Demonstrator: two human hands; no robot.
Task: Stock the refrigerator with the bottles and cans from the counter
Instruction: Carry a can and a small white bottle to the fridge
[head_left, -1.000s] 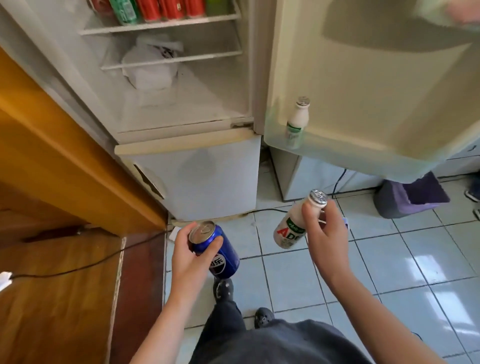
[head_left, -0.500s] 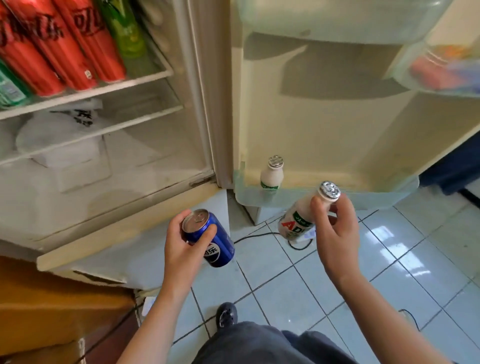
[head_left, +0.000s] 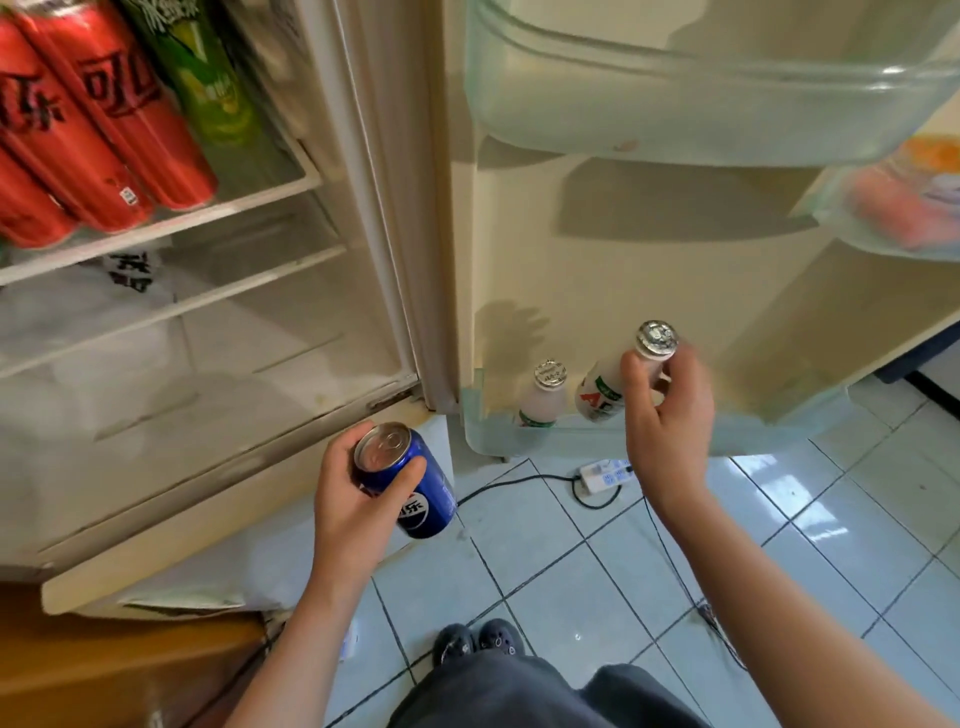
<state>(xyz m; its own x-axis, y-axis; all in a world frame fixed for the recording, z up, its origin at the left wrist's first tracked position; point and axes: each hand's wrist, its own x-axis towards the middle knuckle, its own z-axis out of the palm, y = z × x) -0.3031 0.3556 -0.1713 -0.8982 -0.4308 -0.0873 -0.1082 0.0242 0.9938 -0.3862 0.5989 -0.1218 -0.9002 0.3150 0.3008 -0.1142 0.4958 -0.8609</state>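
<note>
My left hand (head_left: 358, 504) grips a blue cola can (head_left: 415, 483), tilted, in front of the open refrigerator's bottom sill. My right hand (head_left: 667, 415) pinches the neck of a small white milk-drink bottle (head_left: 605, 392) with a foil cap, held tilted over the bottom door shelf (head_left: 727, 441). A second white bottle (head_left: 543, 397) stands upright in that door shelf, just left of the held one. Red cans (head_left: 119, 119) and a green can (head_left: 213, 88) stand on the upper wire shelf inside.
A white plastic bag (head_left: 78, 317) lies on the lower fridge shelf. A clear upper door bin (head_left: 701, 104) hangs above. A power strip (head_left: 605, 473) and cables lie on the tiled floor. A wooden counter (head_left: 104, 665) edge sits at the lower left. My shoes (head_left: 478, 642) are below.
I have come closer to the fridge. My right hand has carried the white bottle up and forward over the bottom door shelf, next to the standing bottle. My left hand still holds the can.
</note>
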